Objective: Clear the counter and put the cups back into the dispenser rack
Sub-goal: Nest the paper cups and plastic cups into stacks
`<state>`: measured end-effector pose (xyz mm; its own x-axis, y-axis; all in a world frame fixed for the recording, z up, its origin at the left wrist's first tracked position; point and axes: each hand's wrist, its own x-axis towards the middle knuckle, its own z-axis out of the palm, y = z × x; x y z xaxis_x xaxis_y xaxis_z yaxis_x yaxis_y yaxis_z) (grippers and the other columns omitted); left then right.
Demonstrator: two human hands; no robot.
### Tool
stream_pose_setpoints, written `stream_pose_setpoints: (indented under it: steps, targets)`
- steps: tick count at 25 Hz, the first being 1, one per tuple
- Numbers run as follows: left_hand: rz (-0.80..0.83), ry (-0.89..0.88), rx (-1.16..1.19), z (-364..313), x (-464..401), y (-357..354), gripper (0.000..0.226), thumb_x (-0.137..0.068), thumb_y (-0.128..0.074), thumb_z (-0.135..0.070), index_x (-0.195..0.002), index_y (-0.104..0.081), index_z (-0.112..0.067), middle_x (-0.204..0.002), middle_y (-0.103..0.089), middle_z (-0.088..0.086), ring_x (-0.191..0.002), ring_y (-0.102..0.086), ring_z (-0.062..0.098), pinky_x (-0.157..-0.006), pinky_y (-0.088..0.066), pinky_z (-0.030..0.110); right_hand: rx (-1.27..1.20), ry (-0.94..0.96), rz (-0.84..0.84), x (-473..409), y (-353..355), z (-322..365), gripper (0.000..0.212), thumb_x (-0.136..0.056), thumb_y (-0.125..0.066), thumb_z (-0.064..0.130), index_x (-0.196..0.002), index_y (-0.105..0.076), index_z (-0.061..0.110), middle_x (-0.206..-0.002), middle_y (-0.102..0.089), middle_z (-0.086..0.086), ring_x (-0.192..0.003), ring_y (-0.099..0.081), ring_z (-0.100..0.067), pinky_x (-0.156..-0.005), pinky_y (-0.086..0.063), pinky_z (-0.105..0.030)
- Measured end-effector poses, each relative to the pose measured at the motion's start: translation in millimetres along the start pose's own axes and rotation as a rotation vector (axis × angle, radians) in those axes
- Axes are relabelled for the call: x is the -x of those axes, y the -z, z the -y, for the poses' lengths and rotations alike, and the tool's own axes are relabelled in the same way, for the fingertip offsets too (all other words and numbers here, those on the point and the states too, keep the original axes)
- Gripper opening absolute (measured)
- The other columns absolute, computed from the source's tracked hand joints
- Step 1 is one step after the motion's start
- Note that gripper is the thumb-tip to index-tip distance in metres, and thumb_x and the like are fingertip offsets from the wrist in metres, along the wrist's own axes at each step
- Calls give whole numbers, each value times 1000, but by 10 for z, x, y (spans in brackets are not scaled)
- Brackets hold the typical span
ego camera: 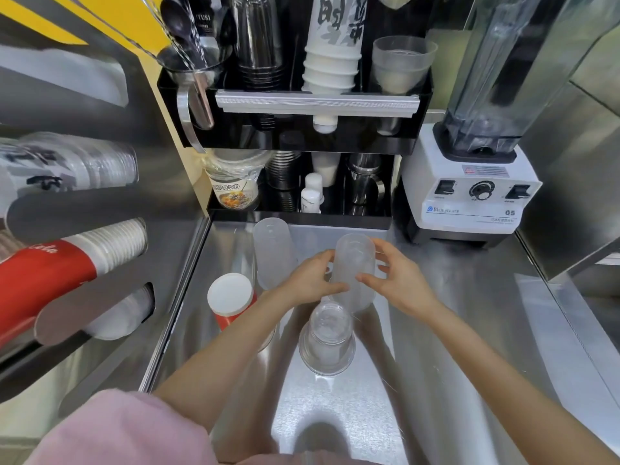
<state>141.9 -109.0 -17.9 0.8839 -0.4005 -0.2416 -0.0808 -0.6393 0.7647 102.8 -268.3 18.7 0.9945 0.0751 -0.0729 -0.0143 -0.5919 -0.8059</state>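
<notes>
Dispenser rack at nine o'clock holds stacked cups in its slots. On the counter, a red cup at eight o'clock, a frosted cup at eleven and a clear cup at six remain unracked. Left hand and right hand both clasp a second frosted cup at centre. Judgement: clearing is partly done.

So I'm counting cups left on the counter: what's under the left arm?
A red cup with a white lid, partly hidden by the left arm; its base is covered.
</notes>
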Motion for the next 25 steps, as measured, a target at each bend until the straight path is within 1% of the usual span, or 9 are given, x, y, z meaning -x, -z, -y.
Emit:
stream_pose_setpoints:
  steps: [4, 8, 10, 12, 14, 17, 19, 22, 25]
  targets:
    - [-92, -95, -3, -129, 78, 216, 63, -75, -69, -26, -130, -40, -15, -133, -49, 6, -121, -48, 22, -104, -40, 37, -6, 105, -37, -10, 147, 262, 58, -76, -68, 11, -127, -43, 22, -125, -54, 4, -111, -51, -8, -99, -39, -24]
    - [-251, -196, -47, -350, 269, 613, 60, -77, -69, -23, -129, -39, -15, -132, -46, 6, -119, -46, 15, -95, -35, 20, -54, 234, -41, -64, 260, 627, 60, -77, -68, 14, -128, -41, 29, -129, -53, 8, -117, -50, -5, -100, -40, -23]
    - [-306, -217, -64, -412, 361, 819, 61, -77, -69, -23, -129, -39, -15, -132, -45, 5, -118, -44, 10, -90, -31, 15, -60, 278, -33, -100, 263, 810, 59, -78, -67, 15, -129, -40, 31, -127, -52, 13, -117, -47, -1, -96, -40, -14]
    - [-346, -215, -88, -425, 443, 1009, 62, -76, -69, -24, -129, -38, -15, -134, -46, 4, -120, -43, 10, -92, -30, 16, -44, 320, -40, -154, 234, 991, 59, -78, -67, 16, -129, -40, 30, -125, -51, 14, -114, -46, 2, -88, -39, -2]
    - [-371, -219, -84, -418, 522, 1181, 63, -77, -69, -25, -130, -37, -15, -136, -47, 4, -122, -44, 12, -96, -32, 19, -39, 357, -37, -226, 194, 1146, 59, -78, -67, 16, -129, -40, 30, -127, -52, 13, -112, -47, 3, -87, -37, 3]
    - [-410, -215, -86, -383, 622, 1371, 62, -77, -68, -25, -131, -37, -16, -136, -48, 2, -121, -44, 12, -97, -34, 23, -16, 402, -18, -334, 122, 1324, 61, -78, -67, 19, -131, -38, 29, -131, -51, 9, -116, -48, -1, -97, -40, -14]
    - [-422, -198, -93, -330, 658, 1448, 62, -78, -67, -27, -131, -37, -18, -136, -48, 2, -121, -45, 13, -96, -35, 25, 0, 415, 1, -406, 65, 1405, 62, -79, -67, 19, -132, -37, 26, -132, -52, 6, -118, -47, -5, -99, -40, -22]
    - [-399, -175, -58, -219, 672, 1486, 61, -79, -66, -27, -131, -36, -18, -137, -47, 2, -119, -46, 13, -97, -38, 27, 1, 405, 53, -509, -49, 1427, 61, -79, -67, 20, -133, -37, 24, -131, -52, 6, -118, -47, -6, -101, -40, -25]
    - [-357, -129, -43, -62, 641, 1468, 61, -79, -66, -25, -131, -36, -17, -136, -48, 3, -120, -48, 17, -100, -41, 32, -9, 372, 97, -584, -185, 1365, 60, -79, -67, 18, -131, -39, 23, -121, -51, 12, -115, -48, -5, -100, -41, -24]
